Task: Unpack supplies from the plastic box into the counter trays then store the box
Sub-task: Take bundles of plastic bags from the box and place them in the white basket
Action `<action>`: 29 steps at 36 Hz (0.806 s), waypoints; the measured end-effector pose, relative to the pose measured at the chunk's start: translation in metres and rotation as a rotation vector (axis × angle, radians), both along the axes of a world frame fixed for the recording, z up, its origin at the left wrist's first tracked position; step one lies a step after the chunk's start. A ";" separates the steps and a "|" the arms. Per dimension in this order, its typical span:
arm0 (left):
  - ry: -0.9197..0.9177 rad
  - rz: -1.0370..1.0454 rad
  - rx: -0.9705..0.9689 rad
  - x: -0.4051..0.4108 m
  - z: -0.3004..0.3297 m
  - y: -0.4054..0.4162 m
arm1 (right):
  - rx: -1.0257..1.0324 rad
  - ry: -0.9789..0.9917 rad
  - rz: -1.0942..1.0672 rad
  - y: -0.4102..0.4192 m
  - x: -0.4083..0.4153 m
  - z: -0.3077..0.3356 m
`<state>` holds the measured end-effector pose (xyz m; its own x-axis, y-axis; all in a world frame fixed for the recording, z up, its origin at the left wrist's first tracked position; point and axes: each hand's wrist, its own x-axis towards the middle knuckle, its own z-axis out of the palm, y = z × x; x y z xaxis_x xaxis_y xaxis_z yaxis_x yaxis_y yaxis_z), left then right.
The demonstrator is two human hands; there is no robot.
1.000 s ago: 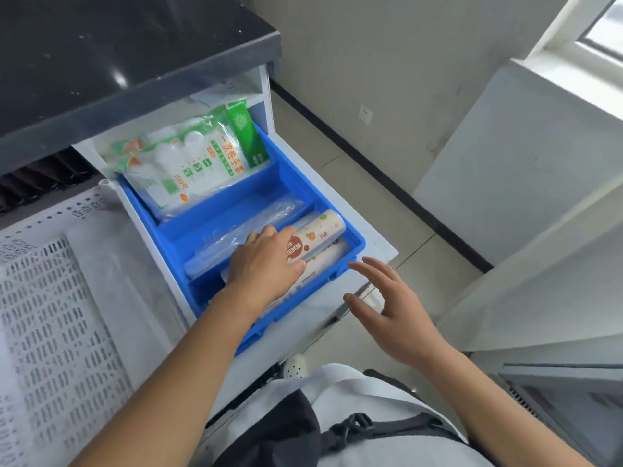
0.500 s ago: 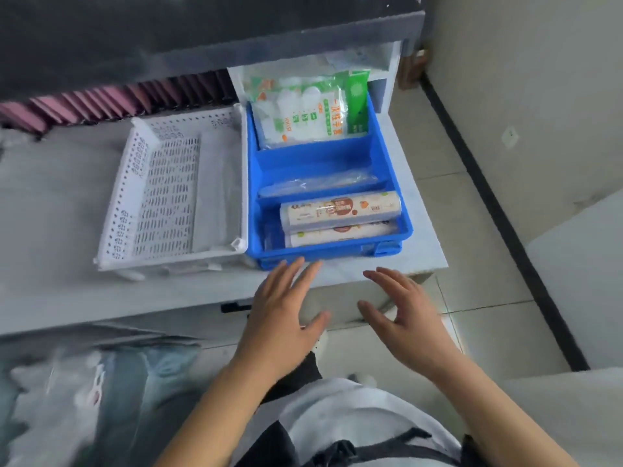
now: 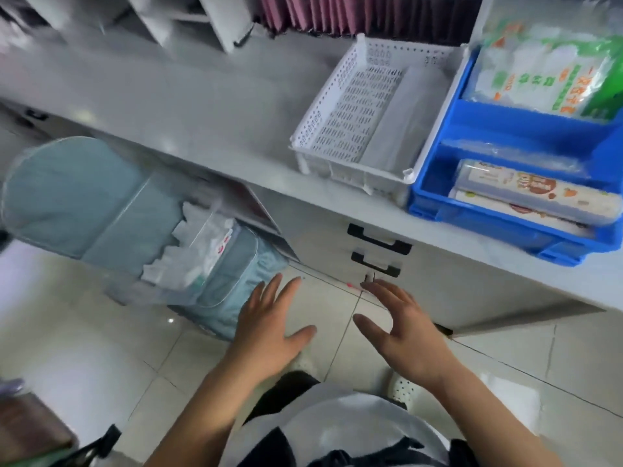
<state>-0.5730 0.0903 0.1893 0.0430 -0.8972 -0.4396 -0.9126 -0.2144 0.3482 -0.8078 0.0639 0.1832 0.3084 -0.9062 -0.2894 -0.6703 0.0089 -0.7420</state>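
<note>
A blue tray (image 3: pixel 435 170) stands on the grey counter at the right, holding a green-and-white glove pack (image 3: pixel 539 72), a clear bag (image 3: pixel 512 155) and two printed rolls (image 3: pixel 536 193). Beside it on the left stands a white perforated tray (image 3: pixel 350 106) with a clear sheet inside. On the floor at the left sits a light blue box (image 3: pixel 81 200) with its lid up and white packets (image 3: pixel 199 251) inside. My left hand (image 3: pixel 269 328) and my right hand (image 3: pixel 401 325) hover above the floor, both with fingers spread and holding nothing, just right of the box.
Two black drawer handles (image 3: pixel 377 244) sit on the cabinet front under the counter (image 3: pixel 188 106). Pink folders (image 3: pixel 320 11) line the back of the counter. A brown object (image 3: pixel 30 429) lies at the lower left on the tiled floor.
My left hand left the rolls in the blue tray. Both hands dropped below the counter edge and the view swung left and down, bringing the light blue box on the floor into sight.
</note>
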 end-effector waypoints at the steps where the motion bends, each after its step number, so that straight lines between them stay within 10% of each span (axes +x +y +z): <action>1: 0.030 0.009 -0.007 0.007 -0.001 -0.002 | -0.006 0.017 0.011 0.002 0.010 -0.001; 29: 0.379 0.775 -0.110 0.320 -0.066 0.088 | 0.016 0.279 0.477 -0.059 0.347 -0.022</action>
